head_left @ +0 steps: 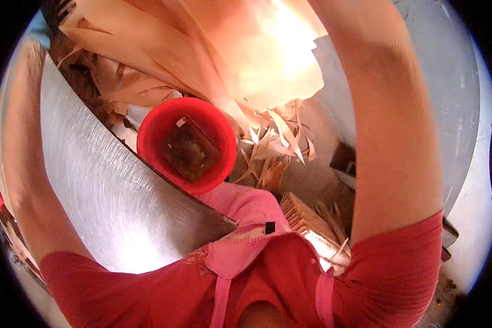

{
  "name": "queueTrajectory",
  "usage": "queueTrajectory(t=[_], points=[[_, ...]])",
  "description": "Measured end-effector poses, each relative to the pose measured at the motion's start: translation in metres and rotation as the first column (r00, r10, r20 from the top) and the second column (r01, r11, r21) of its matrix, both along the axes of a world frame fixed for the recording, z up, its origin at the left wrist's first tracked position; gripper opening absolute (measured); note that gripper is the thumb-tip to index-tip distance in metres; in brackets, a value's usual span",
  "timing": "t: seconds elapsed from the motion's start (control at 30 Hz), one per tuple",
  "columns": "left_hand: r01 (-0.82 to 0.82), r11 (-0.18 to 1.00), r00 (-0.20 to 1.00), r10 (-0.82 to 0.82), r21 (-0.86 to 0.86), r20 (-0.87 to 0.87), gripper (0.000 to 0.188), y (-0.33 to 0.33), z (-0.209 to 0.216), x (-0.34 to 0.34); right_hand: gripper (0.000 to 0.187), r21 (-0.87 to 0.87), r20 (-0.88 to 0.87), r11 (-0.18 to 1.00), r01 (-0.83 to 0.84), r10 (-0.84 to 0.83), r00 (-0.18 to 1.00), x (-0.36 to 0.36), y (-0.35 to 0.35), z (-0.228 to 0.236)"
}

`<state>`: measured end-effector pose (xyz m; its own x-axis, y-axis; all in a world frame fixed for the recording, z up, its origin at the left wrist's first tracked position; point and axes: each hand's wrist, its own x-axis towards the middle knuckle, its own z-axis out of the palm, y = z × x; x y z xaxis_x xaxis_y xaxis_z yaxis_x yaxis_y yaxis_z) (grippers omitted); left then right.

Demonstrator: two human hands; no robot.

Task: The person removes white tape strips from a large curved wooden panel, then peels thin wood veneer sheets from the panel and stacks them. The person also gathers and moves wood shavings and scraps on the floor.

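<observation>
My left forearm (24,126) reaches up along the left side, over a curved brushed metal surface (109,180). Past its wrist shows a light blue patch (39,30), perhaps a glove or cloth; no fingers can be made out there. On the right, my bare right arm (393,109) rises and leaves the picture at the top, so my right hand is out of sight. Between the arms, large thin tan sheets (202,49), like wood veneer, spread at the top centre, partly in glaring light. What either hand touches cannot be seen.
A red round bowl (147,136) with dark liquid and a block-like piece inside stands before my lap. Torn tan strips (284,134) litter the floor beside it. A bristled bundle (306,216) lies by my right side. A grey rounded surface (448,104) extends along the right.
</observation>
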<state>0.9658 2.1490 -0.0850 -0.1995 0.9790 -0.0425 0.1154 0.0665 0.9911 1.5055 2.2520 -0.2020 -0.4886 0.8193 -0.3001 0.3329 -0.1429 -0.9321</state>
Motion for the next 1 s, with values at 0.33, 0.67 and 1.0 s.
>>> queueTrajectory(t=[0.33,0.67,1.0], points=[[0.211,0.889,0.95,-0.088,-0.406,0.301,0.047,-0.058,-0.138,0.163,0.029,0.255,0.112,0.949,0.183,-0.217,0.97,0.11,-0.144,-0.051],[0.214,0.826,0.971,-0.123,-0.522,0.205,0.047,-0.043,-0.145,0.261,0.033,-0.19,0.689,0.935,0.301,-0.091,0.719,0.288,-0.538,-0.078],[0.006,0.772,0.991,-0.089,-0.635,-0.1,0.043,-0.054,-0.184,0.348,0.042,-0.14,0.69,0.693,0.707,-0.444,0.572,0.337,-0.708,-0.079]])
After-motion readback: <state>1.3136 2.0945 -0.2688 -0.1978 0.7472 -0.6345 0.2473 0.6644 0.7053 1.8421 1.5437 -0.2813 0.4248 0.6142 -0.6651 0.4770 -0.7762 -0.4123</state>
